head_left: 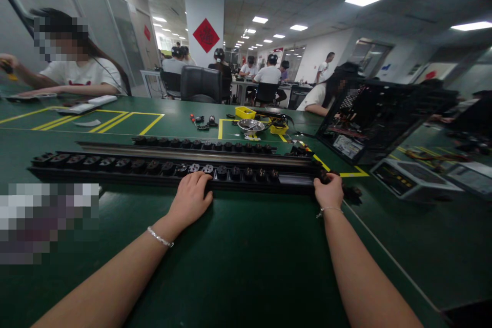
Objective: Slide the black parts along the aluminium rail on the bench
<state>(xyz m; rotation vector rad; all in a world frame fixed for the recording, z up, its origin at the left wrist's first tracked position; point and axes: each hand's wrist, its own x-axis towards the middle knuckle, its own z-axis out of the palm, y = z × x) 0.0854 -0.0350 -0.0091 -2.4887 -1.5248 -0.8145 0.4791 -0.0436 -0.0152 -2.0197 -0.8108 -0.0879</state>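
A long black power strip [138, 166] with a row of round sockets lies across the green table in front of me. My left hand [194, 196] grips its near edge around the middle, fingers over the top and thumb toward the front. At the strip's right end, beside a stretch of bare channel [295, 179], my right hand [329, 192] is closed on a small black piece [327, 176], mostly covered by the fingers. Behind the strip lies a metal rail [200, 155], and beyond it a second row of black sockets [207, 144].
An open computer case [365, 118] and a power supply unit [413, 179] stand to the right. A metal bowl [251, 126], a yellow bin [245, 112] and a screwdriver [192, 119] lie farther back. A co-worker [80, 72] sits at the far left.
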